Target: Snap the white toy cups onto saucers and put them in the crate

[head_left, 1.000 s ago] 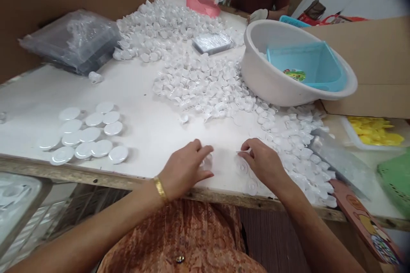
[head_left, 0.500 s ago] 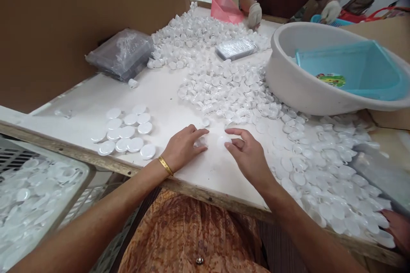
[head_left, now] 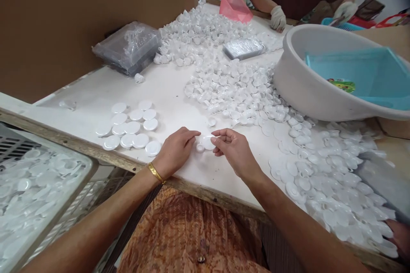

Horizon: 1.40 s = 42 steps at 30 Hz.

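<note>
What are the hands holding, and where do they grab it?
A white cap. The right hand pinches its rim with the fingers; the left hand touches the other side, grip unclear. A small ring lies beside it.

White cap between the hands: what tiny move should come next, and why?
Probably press the white cap down onto the small white piece. The right hand pinches the cap right beside that piece, and the left hand has its fingertips close by both.

Disc [head_left: 208,142] rim under right hand [head_left: 235,151]; basin [head_left: 307,89] cut off at right.
</note>
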Each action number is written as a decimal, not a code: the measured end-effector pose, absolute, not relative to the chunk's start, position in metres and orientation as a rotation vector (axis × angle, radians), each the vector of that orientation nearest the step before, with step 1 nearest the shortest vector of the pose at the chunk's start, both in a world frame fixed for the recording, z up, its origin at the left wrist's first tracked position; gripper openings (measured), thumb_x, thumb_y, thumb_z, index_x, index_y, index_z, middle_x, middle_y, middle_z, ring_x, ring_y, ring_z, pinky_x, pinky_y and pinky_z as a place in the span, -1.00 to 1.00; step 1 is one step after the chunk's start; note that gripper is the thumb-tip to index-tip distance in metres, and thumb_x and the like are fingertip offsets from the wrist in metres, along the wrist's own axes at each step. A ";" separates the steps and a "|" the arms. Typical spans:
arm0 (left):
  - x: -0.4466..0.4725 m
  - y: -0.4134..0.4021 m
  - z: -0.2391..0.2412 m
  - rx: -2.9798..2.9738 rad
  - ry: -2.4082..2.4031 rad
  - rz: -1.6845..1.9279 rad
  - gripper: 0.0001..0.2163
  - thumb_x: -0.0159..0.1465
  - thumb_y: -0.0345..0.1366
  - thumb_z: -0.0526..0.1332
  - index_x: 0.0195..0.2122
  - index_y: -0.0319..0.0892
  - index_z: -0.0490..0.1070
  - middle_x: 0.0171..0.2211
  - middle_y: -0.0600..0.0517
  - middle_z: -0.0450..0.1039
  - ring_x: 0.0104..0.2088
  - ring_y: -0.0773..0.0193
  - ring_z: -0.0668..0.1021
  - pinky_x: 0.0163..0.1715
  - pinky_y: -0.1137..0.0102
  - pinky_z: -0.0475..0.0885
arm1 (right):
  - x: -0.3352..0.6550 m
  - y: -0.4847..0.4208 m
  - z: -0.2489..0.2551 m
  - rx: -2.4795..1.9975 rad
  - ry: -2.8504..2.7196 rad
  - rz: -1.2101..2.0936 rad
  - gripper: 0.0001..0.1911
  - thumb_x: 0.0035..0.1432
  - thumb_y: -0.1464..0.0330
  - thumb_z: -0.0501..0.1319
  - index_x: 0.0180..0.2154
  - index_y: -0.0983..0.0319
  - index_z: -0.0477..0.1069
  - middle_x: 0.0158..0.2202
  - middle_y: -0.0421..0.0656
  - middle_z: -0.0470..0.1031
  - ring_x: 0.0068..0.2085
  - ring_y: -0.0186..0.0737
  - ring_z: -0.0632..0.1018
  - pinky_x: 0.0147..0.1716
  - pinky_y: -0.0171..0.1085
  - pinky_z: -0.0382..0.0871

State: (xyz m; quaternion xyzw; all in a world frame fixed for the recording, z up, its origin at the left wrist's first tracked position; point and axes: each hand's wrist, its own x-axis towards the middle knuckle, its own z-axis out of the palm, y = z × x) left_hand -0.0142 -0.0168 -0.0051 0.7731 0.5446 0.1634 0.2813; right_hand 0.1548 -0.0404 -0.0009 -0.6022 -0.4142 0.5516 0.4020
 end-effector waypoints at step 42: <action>0.024 0.014 -0.012 2.495 1.786 0.070 -0.62 0.28 -0.24 -0.10 0.13 -0.04 0.14 -0.27 -0.08 0.37 -0.31 0.12 0.44 -0.40 0.33 0.20 | 0.137 -0.061 -0.013 -1.464 -0.940 1.716 -0.78 0.03 0.47 0.11 -0.21 0.21 0.22 -0.52 -0.30 0.35 -0.53 -0.36 0.50 -0.55 -0.33 0.47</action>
